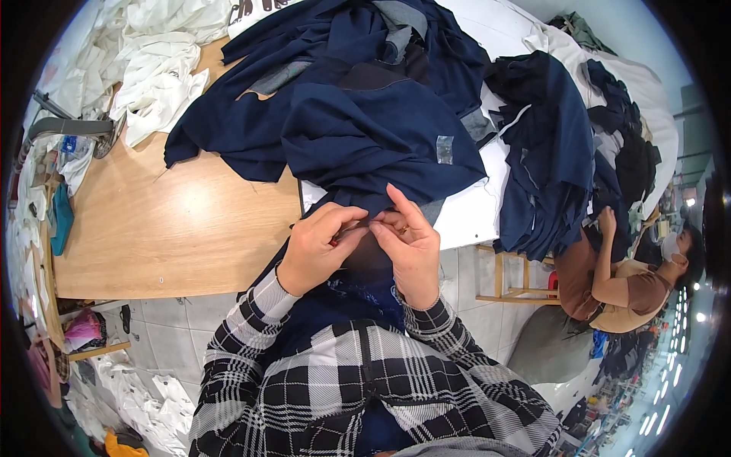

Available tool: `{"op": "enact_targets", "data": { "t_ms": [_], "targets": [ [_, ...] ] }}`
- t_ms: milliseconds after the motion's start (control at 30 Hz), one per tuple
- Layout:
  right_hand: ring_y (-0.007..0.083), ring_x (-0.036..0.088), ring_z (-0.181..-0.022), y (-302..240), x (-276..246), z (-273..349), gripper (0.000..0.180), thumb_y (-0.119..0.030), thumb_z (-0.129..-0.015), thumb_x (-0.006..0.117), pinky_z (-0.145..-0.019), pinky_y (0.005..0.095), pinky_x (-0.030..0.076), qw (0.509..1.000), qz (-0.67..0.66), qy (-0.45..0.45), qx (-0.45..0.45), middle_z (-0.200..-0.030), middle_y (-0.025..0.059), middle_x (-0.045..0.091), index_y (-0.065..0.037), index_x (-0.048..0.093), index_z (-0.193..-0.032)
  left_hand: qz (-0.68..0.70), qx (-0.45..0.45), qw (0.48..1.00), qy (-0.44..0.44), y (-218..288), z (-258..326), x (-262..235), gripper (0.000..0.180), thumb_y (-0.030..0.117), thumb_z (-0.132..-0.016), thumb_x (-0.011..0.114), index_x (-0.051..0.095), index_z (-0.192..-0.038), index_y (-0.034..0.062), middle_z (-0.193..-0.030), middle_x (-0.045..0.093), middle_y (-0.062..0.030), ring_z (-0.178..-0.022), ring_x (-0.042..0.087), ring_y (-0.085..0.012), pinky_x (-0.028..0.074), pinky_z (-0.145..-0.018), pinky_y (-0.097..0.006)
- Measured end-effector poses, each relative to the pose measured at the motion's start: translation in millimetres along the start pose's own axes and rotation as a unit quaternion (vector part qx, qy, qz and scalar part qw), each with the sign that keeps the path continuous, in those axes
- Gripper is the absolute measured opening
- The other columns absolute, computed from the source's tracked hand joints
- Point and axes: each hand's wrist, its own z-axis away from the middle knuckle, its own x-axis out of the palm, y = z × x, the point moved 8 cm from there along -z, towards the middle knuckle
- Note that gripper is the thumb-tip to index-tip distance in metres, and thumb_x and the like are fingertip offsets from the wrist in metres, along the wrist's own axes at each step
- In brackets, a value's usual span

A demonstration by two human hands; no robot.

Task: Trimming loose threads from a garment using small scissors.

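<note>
A large navy garment [358, 129] lies bunched on the table in front of me, and one edge of it comes down to my hands. My left hand [320, 244] is closed, its thumb and forefinger pinching dark cloth. A small red and dark thing shows under its fingers, too hidden to name. Close beside it, nearly touching, my right hand [411, 247] pinches the same edge between thumb and finger, with another finger pointing up. A small clear patch [445, 150] sits on the navy cloth. More dark cloth [350, 297] hangs over my lap.
The wooden tabletop [175, 221] spreads to the left, with white garments [160, 84] at its far side. On the right, navy pieces [544, 160] drape over the white table edge. A wooden stool [521, 282] stands below. A masked co-worker [624, 289] sits at the far right, handling dark cloth.
</note>
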Motion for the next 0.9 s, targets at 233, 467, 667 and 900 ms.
{"op": "enact_targets", "data": {
  "t_ms": [233, 467, 667, 900],
  "targets": [
    [0.0086, 0.057, -0.090, 8.3, 0.9, 1.2, 0.057, 0.011, -0.081, 0.060, -0.083, 0.0210, 0.046, 0.998, -0.050, -0.011, 0.032, -0.105, 0.0048, 0.051, 0.002, 0.042, -0.134, 0.045, -0.046, 0.998, -0.001, -13.1, 4.5, -1.0, 0.011, -0.001, -0.073, 0.071, 0.063, -0.080, -0.0004, -0.078, 0.058, -0.0045, -0.059, 0.053, -0.0100, 0.041, -0.052, -0.022],
    [0.0080, 0.056, -0.088, 11.2, -3.5, -0.1, 0.056, 0.011, -0.080, 0.061, -0.082, 0.0212, 0.047, 0.998, -0.056, -0.007, 0.031, -0.108, 0.0044, 0.049, 0.001, 0.044, -0.133, 0.190, -0.190, 0.955, -0.123, -31.9, 6.3, 11.2, 0.012, 0.002, -0.074, 0.072, 0.061, -0.078, -0.0003, -0.088, 0.055, -0.0004, -0.065, 0.046, -0.0042, 0.037, -0.059, -0.018],
    [0.0093, 0.057, -0.089, 5.7, 1.5, -1.6, 0.052, 0.014, -0.081, 0.058, -0.082, 0.0226, 0.049, 0.997, -0.043, -0.050, 0.032, -0.111, 0.0048, 0.047, 0.002, 0.046, -0.130, 0.225, -0.197, 0.948, -0.108, -36.6, 5.1, 0.8, 0.010, 0.005, -0.077, 0.070, 0.062, -0.081, -0.0001, -0.090, 0.055, 0.0006, -0.068, 0.048, -0.0042, 0.039, -0.062, -0.018],
    [0.0109, 0.057, -0.092, -4.2, 13.4, -2.9, 0.053, 0.016, -0.078, 0.055, -0.080, 0.0223, 0.048, 0.996, 0.000, -0.088, 0.026, -0.115, 0.0068, 0.045, 0.001, 0.049, -0.128, 0.270, -0.308, 0.905, -0.117, -43.8, 10.2, 0.7, 0.010, 0.008, -0.082, 0.067, 0.060, -0.084, 0.0012, -0.080, 0.057, 0.0030, -0.068, 0.047, -0.0031, 0.038, -0.062, -0.018]
  ]
}}
